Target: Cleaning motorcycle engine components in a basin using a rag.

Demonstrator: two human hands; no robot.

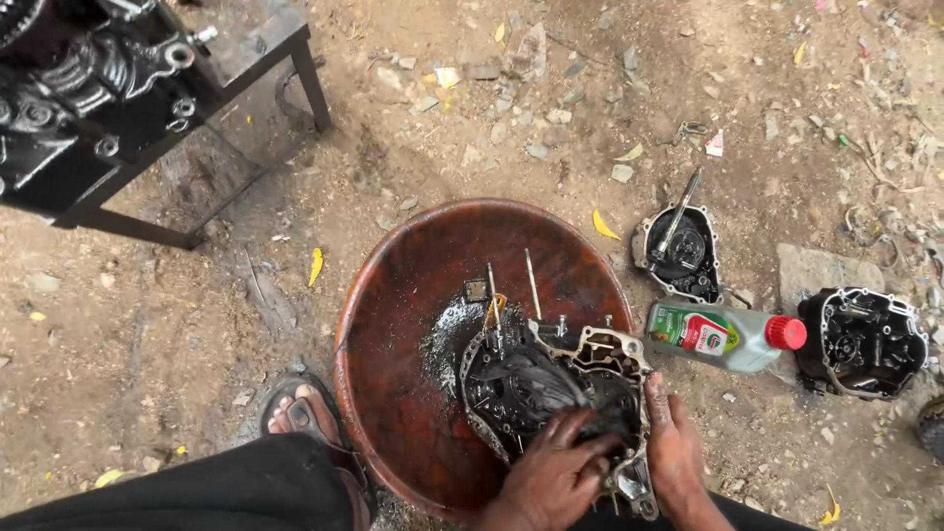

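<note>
Left hand (551, 477) presses down on the oily engine crankcase (556, 388) while right hand (674, 442) grips its rim, steadying it inside the rusty basin (393, 324) that catches drips.

Outdoor roadside repair yard, bare dirt ground. You work squatting over a rusty metal basin (393, 324); an oily engine casing (551, 383) lies under your hands. Right of your right hand (674, 447): oil bottle (723, 336), two engine covers (678, 254). Far upper left: engine block on a metal stand (246, 59).
</note>
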